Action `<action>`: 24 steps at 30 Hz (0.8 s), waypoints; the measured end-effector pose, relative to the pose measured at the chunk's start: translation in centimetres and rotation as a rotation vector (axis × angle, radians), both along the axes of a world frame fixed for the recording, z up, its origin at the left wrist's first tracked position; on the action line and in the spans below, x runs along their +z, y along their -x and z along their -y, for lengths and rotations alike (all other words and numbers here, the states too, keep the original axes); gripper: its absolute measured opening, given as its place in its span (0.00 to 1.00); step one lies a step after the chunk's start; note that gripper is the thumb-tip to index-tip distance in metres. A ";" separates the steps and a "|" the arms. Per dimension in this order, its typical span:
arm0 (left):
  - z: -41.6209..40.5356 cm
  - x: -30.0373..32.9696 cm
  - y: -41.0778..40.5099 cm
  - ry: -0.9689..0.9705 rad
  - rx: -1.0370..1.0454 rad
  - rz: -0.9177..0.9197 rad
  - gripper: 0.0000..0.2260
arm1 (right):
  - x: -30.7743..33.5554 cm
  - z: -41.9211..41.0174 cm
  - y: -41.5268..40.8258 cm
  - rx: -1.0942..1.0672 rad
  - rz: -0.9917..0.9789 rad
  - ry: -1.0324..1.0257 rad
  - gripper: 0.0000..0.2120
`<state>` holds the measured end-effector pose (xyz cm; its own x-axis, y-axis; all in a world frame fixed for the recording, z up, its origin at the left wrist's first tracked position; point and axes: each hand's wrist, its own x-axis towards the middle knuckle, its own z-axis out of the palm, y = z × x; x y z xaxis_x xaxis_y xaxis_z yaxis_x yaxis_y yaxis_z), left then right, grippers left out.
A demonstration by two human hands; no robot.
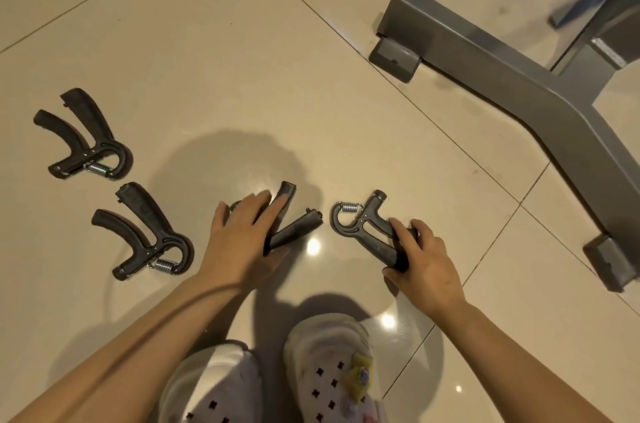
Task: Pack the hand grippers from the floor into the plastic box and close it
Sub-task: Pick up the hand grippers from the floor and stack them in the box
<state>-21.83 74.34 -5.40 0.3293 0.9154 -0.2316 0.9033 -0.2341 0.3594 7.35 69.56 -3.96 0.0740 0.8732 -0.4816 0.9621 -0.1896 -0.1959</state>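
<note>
On the glossy beige tiled floor [242,59] lay four black plastic hand grippers with steel springs. The right hand [420,261] was curled tight round the handles of the rightmost gripper [363,228]. The left hand [242,246] rested on the third gripper [294,228], fingers fairly straight over one handle, thumb beneath. Two more grippers [145,232] lay apart to the left, untouched. A grey metal frame base [502,83] stood nearby, white perforated clogs [329,370] below.

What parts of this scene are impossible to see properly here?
- Plastic box: nowhere in the head view.
- Third hand gripper: its spring end hidden under the left hand.
- Fourth hand gripper: handle ends covered by the right hand.
- Grey metal frame: cut off at the right edge, top blurred.
</note>
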 end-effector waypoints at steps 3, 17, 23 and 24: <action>-1.7 0.0 -3.2 -0.054 0.003 0.047 0.38 | 0.4 0.0 -0.4 0.076 0.077 -0.006 0.40; -3.0 2.4 -4.6 0.039 0.228 0.241 0.30 | 5.4 -2.0 -0.7 0.102 -0.123 -0.016 0.41; -2.3 7.4 -3.6 0.099 0.237 0.479 0.34 | 10.1 -2.5 0.9 0.073 -0.256 -0.178 0.36; -2.0 8.2 -3.4 0.093 0.233 0.509 0.33 | 10.8 -2.4 1.3 0.093 -0.257 -0.197 0.36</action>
<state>-18.40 76.35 2.80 0.2124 0.9605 -0.1798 0.6344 0.0044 0.7730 6.09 71.94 6.85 -0.1119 0.9487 -0.2956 0.8880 -0.0380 -0.4583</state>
